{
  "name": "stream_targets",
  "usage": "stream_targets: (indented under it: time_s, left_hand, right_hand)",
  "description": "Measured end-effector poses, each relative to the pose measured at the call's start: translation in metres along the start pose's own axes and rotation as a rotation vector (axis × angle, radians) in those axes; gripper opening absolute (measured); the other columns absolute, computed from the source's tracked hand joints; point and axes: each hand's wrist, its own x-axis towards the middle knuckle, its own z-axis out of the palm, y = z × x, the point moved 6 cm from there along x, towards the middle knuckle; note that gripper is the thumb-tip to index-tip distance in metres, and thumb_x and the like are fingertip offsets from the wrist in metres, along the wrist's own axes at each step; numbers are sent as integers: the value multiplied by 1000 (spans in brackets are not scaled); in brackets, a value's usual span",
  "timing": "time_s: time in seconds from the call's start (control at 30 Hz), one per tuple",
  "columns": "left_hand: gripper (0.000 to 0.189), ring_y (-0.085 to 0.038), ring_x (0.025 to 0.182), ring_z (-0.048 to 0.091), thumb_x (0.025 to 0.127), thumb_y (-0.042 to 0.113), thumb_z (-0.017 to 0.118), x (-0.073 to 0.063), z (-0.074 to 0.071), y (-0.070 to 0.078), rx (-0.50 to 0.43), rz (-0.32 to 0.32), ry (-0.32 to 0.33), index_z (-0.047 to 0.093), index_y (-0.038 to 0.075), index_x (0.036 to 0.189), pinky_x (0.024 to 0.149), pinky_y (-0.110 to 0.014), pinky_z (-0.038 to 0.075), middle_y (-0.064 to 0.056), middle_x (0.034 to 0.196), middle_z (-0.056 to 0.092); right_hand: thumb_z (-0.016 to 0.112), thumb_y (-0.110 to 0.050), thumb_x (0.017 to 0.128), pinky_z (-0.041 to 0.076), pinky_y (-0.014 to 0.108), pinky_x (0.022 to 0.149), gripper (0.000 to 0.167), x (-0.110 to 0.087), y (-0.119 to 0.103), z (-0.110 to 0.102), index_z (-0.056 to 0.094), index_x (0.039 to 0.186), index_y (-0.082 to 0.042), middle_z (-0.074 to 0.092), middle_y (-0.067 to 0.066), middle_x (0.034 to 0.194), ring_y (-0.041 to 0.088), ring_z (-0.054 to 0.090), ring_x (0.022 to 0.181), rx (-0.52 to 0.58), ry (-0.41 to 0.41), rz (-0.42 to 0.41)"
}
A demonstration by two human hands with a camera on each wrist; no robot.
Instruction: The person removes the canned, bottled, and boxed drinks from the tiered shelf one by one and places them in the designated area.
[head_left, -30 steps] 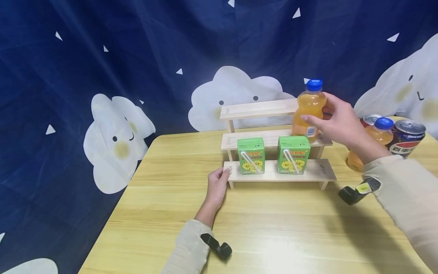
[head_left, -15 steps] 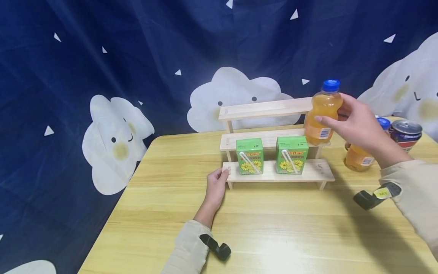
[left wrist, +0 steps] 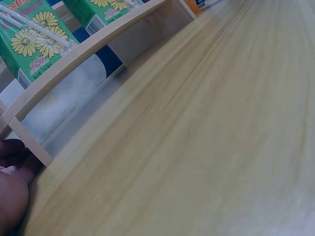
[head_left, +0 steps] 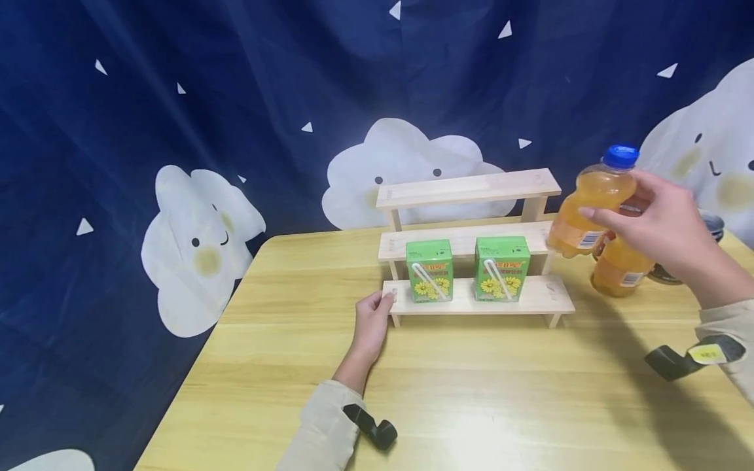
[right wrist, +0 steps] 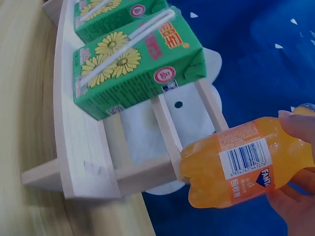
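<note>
My right hand (head_left: pixel 665 222) grips a small bottle of orange soda (head_left: pixel 589 209) with a blue cap. The bottle tilts, its base overlapping the right end of the middle step of a three-tier wooden rack (head_left: pixel 471 245) in the head view. A Fanta label and barcode show in the right wrist view, where the bottle (right wrist: pixel 241 167) is close by the rack's end. My left hand (head_left: pixel 371 327) pinches the left end of the bottom step, thumb on top. Two green juice boxes, one on the left (head_left: pixel 429 271) and one on the right (head_left: pixel 502 269), stand on that step with white straws attached.
Behind my right hand, another orange soda bottle (head_left: pixel 621 268) stands on the wooden table (head_left: pixel 471 392). A dark can (head_left: pixel 713 224) is partly hidden there. A blue curtain (head_left: pixel 265 78) with white clouds hangs behind the table.
My right hand has moved the orange soda bottle rightward off the rack's middle step, and it now tilts. My left hand and the juice boxes have stayed in place.
</note>
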Motion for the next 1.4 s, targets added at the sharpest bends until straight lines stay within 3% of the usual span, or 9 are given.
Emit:
stream_targets:
  time_s: [0.1,0.4,0.6,0.77,1.0,1.2,1.3,1.4]
  left_hand:
    - [31,-16,93,62,95,13,50,-1,0,0,8,-2,2,62,-9,113,85,-27,53,-22,106,66]
    - [33,-24,102,62,95,13,49,-3,1,1,3,-9,-1,59,-9,117,89,-29,52,-24,110,65]
    - [31,-21,98,62,95,12,49,-3,0,0,4,0,9,60,-10,114,88,-28,52,-23,107,66]
    - [31,-19,97,62,95,12,49,-3,0,0,6,3,8,61,-10,114,88,-27,52,-23,107,66]
    - [30,-17,96,61,95,11,49,-2,1,0,3,4,7,61,-10,113,87,-26,52,-23,107,66]
    - [31,-21,100,62,95,12,49,-2,2,-1,-4,-2,1,60,-10,114,89,-28,52,-23,109,65]
    - [32,-22,102,61,95,12,49,-2,1,-2,-8,-4,-2,60,-9,115,90,-29,51,-23,111,65]
    - [31,-22,102,61,95,12,49,-1,1,-2,-5,1,-2,60,-9,115,90,-29,51,-23,110,65]
  right_hand:
    - [74,-38,79,41,-1,63,64,-5,8,-9,49,133,-15,55,-27,97,-22,48,79,22,17,9]
    - [76,-29,79,42,-1,61,61,-21,27,-21,49,128,-3,49,-35,87,-25,47,75,-11,29,-26]
    - [77,-19,78,45,3,57,44,-35,42,-21,53,114,-24,53,-39,82,-24,51,74,57,42,-23]
    - [78,-23,77,44,5,53,45,-44,58,-24,49,109,-37,48,-44,80,-26,49,69,26,73,28]
    - [75,-15,80,40,-4,65,51,-54,86,-23,52,125,-21,47,-41,92,-29,45,80,94,83,22]
    - [72,-7,81,40,-4,64,46,-65,100,-26,51,107,-38,50,-39,91,-25,47,81,165,139,25]
    - [72,4,78,42,-3,66,52,-62,120,-30,54,106,-37,56,-36,91,-21,52,80,275,179,3]
    - [73,11,72,44,0,67,54,-53,160,-37,62,109,-27,62,-31,92,-16,58,80,338,251,-37]
